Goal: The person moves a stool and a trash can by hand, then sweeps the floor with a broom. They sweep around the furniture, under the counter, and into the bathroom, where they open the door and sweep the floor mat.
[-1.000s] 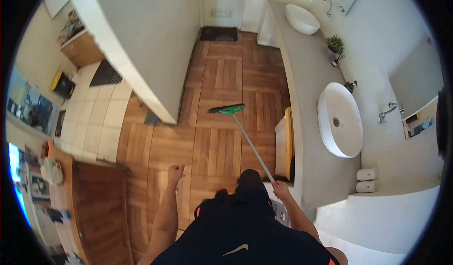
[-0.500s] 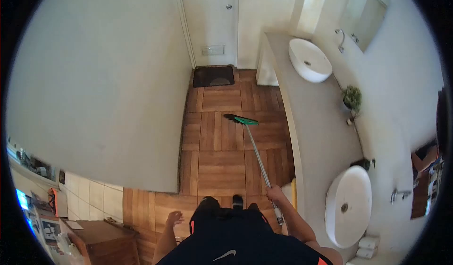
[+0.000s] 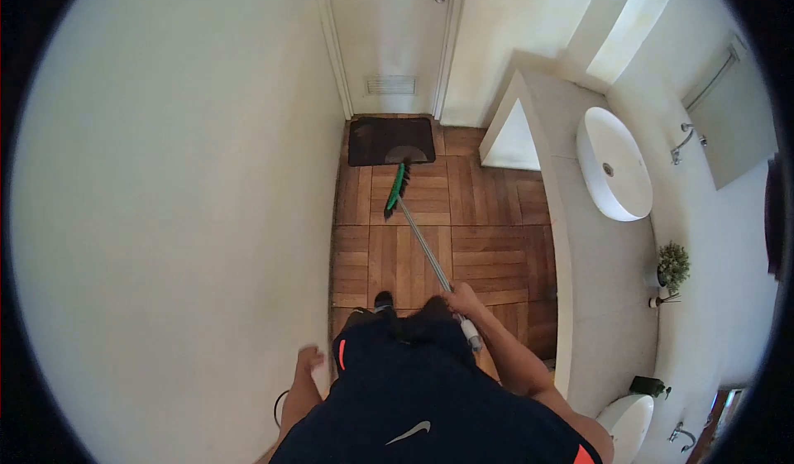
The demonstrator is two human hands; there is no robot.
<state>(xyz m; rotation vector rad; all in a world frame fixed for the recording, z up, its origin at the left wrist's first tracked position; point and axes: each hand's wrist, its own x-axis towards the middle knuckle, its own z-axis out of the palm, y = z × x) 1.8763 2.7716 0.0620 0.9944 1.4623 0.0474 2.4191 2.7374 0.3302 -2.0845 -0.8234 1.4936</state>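
The right hand (image 3: 463, 300) was closed around the upper end of the broom handle (image 3: 426, 247), its grip wrapped tight just below the pale cap. The broom head (image 3: 396, 186), green with dark bristles, lay on the wooden floor (image 3: 488, 241) at about twelve o'clock from the person, just short of the dark mat (image 3: 390, 140) before the door (image 3: 389, 34). Half a second earlier the head had sat crosswise, further from the mat; now it was turned nearly lengthwise and pushed forward, so the sweeping seemed to have reached the far end of the narrow passage. The left hand (image 3: 309, 358) hung loosely open at seven o'clock, holding nothing, close to the white wall (image 3: 165, 216). At three o'clock ran the counter (image 3: 579, 298) with a white basin (image 3: 614, 174) and a small plant (image 3: 672, 264).
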